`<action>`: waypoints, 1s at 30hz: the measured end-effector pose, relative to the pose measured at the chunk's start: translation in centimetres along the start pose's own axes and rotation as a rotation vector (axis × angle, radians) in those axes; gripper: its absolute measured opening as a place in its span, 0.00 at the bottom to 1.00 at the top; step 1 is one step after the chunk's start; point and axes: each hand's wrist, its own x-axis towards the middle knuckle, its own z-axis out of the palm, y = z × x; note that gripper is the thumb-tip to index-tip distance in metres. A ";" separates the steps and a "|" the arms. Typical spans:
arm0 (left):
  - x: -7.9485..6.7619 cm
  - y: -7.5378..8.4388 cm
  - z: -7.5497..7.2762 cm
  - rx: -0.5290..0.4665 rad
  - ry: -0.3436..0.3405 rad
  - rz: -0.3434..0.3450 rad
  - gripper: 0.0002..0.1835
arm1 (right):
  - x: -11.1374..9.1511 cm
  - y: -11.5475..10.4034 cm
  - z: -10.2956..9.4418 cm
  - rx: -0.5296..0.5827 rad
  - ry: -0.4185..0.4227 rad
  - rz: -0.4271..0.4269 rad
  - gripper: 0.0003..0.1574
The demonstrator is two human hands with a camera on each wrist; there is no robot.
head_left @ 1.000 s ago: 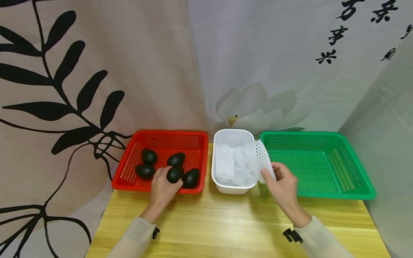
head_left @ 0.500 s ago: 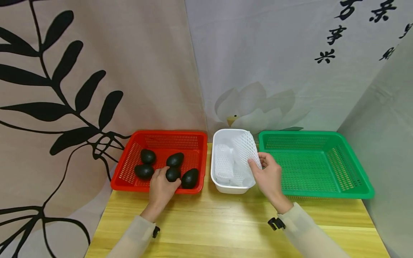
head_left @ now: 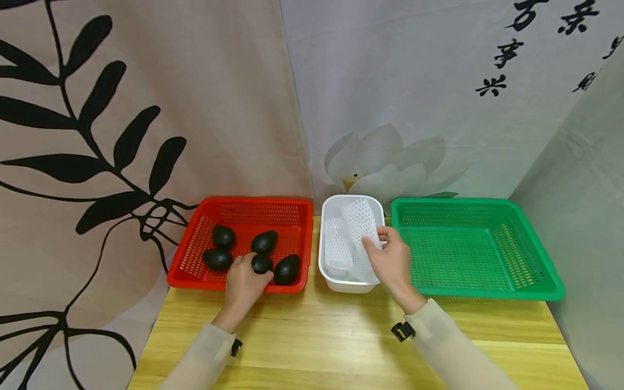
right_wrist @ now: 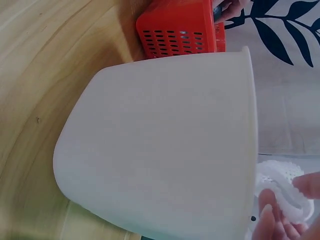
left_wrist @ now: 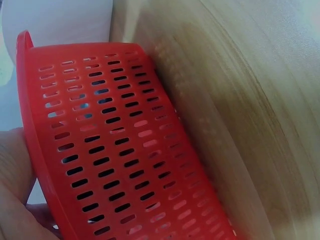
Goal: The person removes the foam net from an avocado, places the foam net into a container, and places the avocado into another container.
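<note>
Several dark green avocados [head_left: 287, 270] lie in the red basket [head_left: 304, 206]. Reaching over its front rim, my left hand [head_left: 245, 281] grips one avocado [head_left: 262, 264] with fingers and thumb around it; in the left wrist view the basket wall hides the fruit. Over the white tub [head_left: 353, 289], my right hand [head_left: 392, 262] pinches a white foam net sleeve [head_left: 361, 219] near its lower end. The sleeve's near end shows as a ring of foam [right_wrist: 287, 192] in the right wrist view. More foam net sleeves [head_left: 337, 244] lie inside the tub.
A green basket [head_left: 487, 295] stands to the right of the tub, close beside it. All three containers rest on a wooden table [head_left: 312, 346], with a printed cloth [head_left: 234, 108] hanging behind them.
My right hand has moved left with the foam net sleeve, from the tub's right edge to over the tub. My left hand stays on the avocado.
</note>
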 end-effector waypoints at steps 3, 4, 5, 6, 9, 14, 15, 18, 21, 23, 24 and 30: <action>0.0 0.0 0.0 0.006 -0.009 -0.006 0.36 | 0.1 0.1 0.3 -0.013 -0.016 0.011 0.23; 0.0 0.0 0.0 0.008 -0.011 -0.008 0.36 | 0.1 0.1 0.4 -0.016 -0.024 0.016 0.23; 0.0 0.0 -0.1 0.009 -0.013 -0.010 0.36 | 0.1 0.1 0.5 -0.019 -0.032 0.022 0.23; 0.1 0.0 -0.1 0.012 -0.016 -0.012 0.37 | 0.2 0.1 0.6 -0.024 -0.038 0.029 0.23; 0.1 0.0 -0.1 0.016 -0.022 -0.016 0.37 | 0.2 0.1 0.7 -0.034 -0.055 0.046 0.24; 0.1 0.1 -0.1 0.016 -0.031 -0.026 0.37 | 0.1 0.1 0.8 -0.053 -0.082 0.088 0.28; 0.1 0.1 -0.1 0.016 -0.032 -0.028 0.37 | 0.1 0.0 0.8 -0.058 -0.088 0.096 0.29; 0.1 0.2 -0.1 0.018 -0.035 -0.029 0.37 | 0.1 0.0 0.7 -0.075 -0.098 0.110 0.30; 0.1 0.3 -0.2 0.027 -0.036 -0.030 0.36 | -0.1 0.0 0.6 -0.085 -0.099 0.100 0.29; 0.2 0.3 -0.2 0.033 -0.043 -0.034 0.36 | -0.1 0.1 0.5 -0.090 -0.090 0.083 0.28; 0.2 0.3 -0.3 0.036 -0.048 -0.036 0.36 | -0.2 0.2 0.5 -0.090 -0.085 0.071 0.27; 0.4 0.4 -0.5 0.051 -0.097 -0.058 0.37 | -0.3 0.5 -0.1 -0.118 -0.057 0.027 0.23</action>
